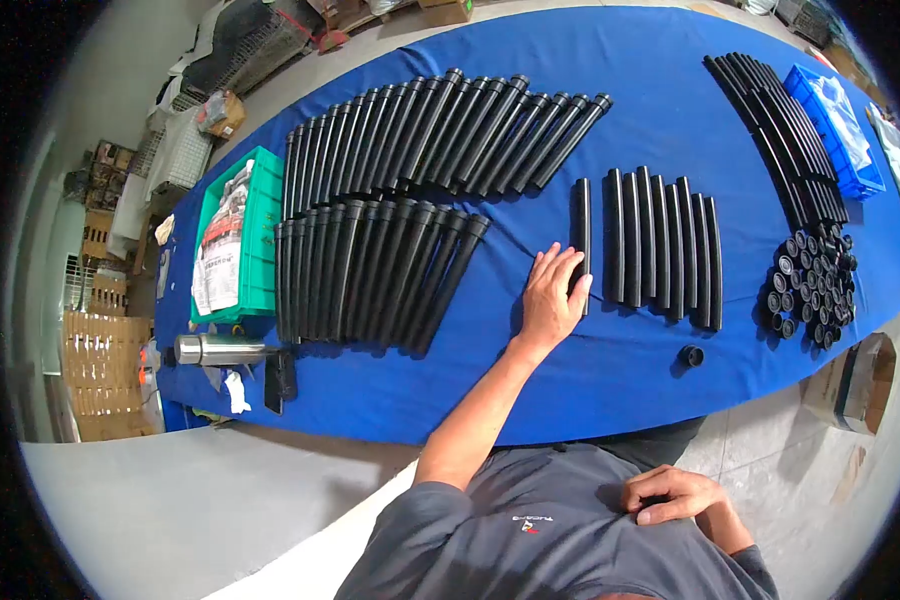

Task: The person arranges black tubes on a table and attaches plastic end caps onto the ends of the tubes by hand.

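My left hand (pixel 554 302) lies on the blue cloth with its fingers stretched out and its thumb apart. Its fingertips and thumb rest against the lower part of a single black tube (pixel 583 215). Just right of that tube, several more plain black tubes (pixel 660 245) lie side by side. Close to my body, my right hand (pixel 678 494) is held in front of the grey shirt with curled fingers. What it holds, if anything, is hidden. One black cap (pixel 691 355) sits alone near the table's front edge.
Two rows of black tubes with collared ends (pixel 410 135) fill the left half. Black caps (pixel 812 290) are heaped at right, below more tubes (pixel 770 130). A blue crate (pixel 860 180), green crate (pixel 262 215), steel flask (pixel 220 349) and dark phone-like object (pixel 274 382) stand around.
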A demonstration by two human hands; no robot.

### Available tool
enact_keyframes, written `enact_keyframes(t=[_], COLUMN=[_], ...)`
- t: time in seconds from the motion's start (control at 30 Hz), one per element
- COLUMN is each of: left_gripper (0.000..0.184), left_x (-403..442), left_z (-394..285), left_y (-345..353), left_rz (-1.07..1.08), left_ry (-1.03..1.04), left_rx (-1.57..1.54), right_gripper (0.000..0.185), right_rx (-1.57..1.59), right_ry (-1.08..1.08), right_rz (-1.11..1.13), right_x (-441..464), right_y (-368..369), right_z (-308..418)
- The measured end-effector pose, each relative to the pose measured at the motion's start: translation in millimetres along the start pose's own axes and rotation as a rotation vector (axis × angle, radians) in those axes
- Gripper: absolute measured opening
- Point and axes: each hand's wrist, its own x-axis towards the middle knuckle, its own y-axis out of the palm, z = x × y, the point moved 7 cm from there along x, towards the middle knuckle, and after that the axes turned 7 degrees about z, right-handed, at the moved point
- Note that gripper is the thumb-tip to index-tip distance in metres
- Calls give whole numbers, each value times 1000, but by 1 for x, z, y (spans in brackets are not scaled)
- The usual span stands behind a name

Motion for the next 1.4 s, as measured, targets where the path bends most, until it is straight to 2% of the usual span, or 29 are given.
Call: enact_keyframes(t=[0.03, 0.17, 0.27, 0.33, 0.47, 0.5, 0.53, 0.63, 0.73, 0.9, 0.93, 1.0, 1.07, 1.13, 1.17, 1.2, 1.27, 1.37, 1.4], left_gripper=[36, 35, 39, 55, 62, 61, 59, 57, 67, 72, 72, 57, 39, 34, 33, 32, 32, 34, 35], left_x=[0, 1, 1, 2, 4, 3, 2, 4, -8, -58, -67, -94, -106, -112, -115, -114, -110, -111, -112], left_z=[1, 0, 0, -7, -9, -6, -2, -6, -13, 5, 13, 15, -10, -32, -38, -47, -50, -38, -35], left_y=[-1, -1, -1, -3, -3, -1, -1, -12, -36, -79, -87, -89, -82, -75, -72, -70, -68, -66, -65], left_rz=[-3, 2, 31, 36, 44, 37, 31, 100, 123, 150, 170, 222, 456, 634, 685, 730, 738, 802, 834], left_ry=[-3, -12, -36, -16, -59, -66, -76, -109, -54, -277, -332, -600, -608, -399, -378, -355, -320, -324, -337], left_rx=[1, 20, 5, 34, 81, 70, 61, 81, 235, 287, 213, -304, -374, -367, -386, -404, -407, -380, -367], right_gripper=[30, 32, 28, 24, 24, 24, 21, 17, 18, 22, 24, 50, 66, 78, 82, 79, 76, 61, 56], right_rx=[-1, -63, 59, 61, 22, 39, 2, 217, 360, 427, 439, 443, 289, -14, 99, 164, -133, -231, -110], right_ry=[43, -186, -221, -212, -110, -60, -102, 1, -47, -47, -50, -104, -69, -83, -151, -203, -224, -363, -361], right_rz=[-1, -106, -35, -62, -66, -144, -264, -525, -616, -694, -734, -729, -802, -782, -719, -683, -783, -808, -796], right_x=[-1, 36, 40, 25, -14, -23, -25, -23, -8, 25, 31, 45, 53, 57, 59, 59, 58, 60, 61], right_y=[0, 0, 6, 4, -1, -6, -15, -32, -45, -65, -71, -82, -93, -102, -102, -103, -107, -99, -97], right_z=[-2, 40, 31, 26, 12, 4, -1, -18, -40, -58, -58, -61, -43, -21, -9, -3, -4, 4, 1])
